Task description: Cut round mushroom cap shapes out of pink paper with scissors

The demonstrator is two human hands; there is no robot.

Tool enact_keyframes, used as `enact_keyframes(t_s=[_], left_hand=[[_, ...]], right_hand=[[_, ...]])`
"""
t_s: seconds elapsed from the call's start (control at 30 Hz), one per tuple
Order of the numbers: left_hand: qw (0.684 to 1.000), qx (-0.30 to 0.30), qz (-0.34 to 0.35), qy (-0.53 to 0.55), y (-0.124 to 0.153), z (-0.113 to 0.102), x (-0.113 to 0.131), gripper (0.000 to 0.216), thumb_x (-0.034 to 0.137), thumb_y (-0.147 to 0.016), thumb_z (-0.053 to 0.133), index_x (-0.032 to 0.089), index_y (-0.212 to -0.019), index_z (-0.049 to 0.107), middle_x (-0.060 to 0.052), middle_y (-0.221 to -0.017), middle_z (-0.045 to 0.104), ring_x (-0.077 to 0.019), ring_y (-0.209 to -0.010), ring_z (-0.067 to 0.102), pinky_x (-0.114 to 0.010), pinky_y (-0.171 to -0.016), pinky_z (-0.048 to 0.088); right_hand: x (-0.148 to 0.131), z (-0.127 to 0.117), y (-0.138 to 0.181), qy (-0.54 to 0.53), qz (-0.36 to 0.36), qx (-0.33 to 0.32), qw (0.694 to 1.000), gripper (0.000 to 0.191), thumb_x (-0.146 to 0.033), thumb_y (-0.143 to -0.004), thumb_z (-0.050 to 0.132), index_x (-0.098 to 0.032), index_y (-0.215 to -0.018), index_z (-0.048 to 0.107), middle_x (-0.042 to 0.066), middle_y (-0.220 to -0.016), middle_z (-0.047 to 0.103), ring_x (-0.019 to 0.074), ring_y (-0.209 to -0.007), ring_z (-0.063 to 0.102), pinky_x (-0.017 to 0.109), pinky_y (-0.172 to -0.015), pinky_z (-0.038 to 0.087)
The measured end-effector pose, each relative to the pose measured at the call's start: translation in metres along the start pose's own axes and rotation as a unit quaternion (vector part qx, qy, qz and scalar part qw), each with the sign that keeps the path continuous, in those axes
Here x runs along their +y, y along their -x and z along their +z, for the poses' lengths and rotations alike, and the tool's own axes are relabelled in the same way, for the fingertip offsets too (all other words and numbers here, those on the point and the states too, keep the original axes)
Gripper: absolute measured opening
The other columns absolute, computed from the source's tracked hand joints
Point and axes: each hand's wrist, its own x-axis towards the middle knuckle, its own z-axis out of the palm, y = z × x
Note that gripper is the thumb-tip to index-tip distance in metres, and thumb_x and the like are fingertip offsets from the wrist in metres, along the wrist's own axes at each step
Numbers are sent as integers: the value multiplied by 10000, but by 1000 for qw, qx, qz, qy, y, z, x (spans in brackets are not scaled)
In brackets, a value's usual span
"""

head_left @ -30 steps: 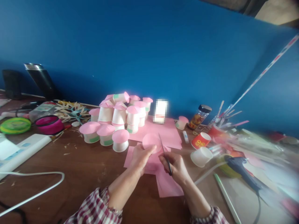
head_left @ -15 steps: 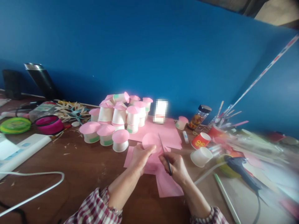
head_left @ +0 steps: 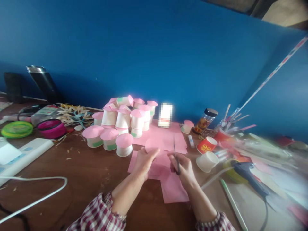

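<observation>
Pink paper circle (head_left: 152, 145): the left hand (head_left: 144, 162) is pinching its lower edge, fingers closed on it. The circle is standing above the fingertips, over the pink sheets (head_left: 172, 189) lying on the table (head_left: 84, 173).

Scissors (head_left: 176, 155): the right hand (head_left: 184, 168) is gripping the dark handles, fingers closed on them. The blades are pointing up, just right of the circle; whether they are touching it or parted cannot be told.

Pink-topped cups (head_left: 120, 123): standing piled behind the left hand.

White cup (head_left: 206, 161), lying tipped, and red cup (head_left: 206, 145): sitting right of the scissors.

Glue gun (head_left: 247, 175): lying further right.
</observation>
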Motion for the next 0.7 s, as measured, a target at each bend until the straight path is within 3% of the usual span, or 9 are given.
enact_keyframes(t_s=[0.2,0.4,0.6,0.7], left_hand=[[998,-28,25,42,-10,-5,-14,309,337,-589,735,140,-819,676,-70,-788,687,-182,-741,619,-275,-652,471],[996,-55,47,45,-13,-12,-26,207,314,-644,697,133,-720,635,-21,-672,621,-125,-649,572,-240,-633,454],[997,-65,52,3,4,-30,-18,250,282,-639,709,147,-825,610,6,-669,587,-97,-598,529,-211,-564,428],[998,-31,53,-19,5,-38,-9,265,290,-636,708,143,-824,594,-3,-691,590,-98,-601,541,-219,-572,445]], right_hand=[[4,-1,-1,-98,-22,18,995,425,-472,-825,543,-134,-1080,575,-18,-561,527,105,-481,440,209,-416,278],[-1,-3,-1,-88,-22,0,996,444,-468,-798,588,-124,-1079,569,-31,-532,524,104,-478,444,218,-448,331],[0,-3,-3,-79,-46,92,991,433,-476,-757,634,-124,-1004,579,-33,-528,520,120,-505,490,239,-479,396],[2,-4,-4,-92,-68,155,981,398,-474,-756,637,-140,-963,570,-34,-540,516,108,-490,478,214,-440,380]])
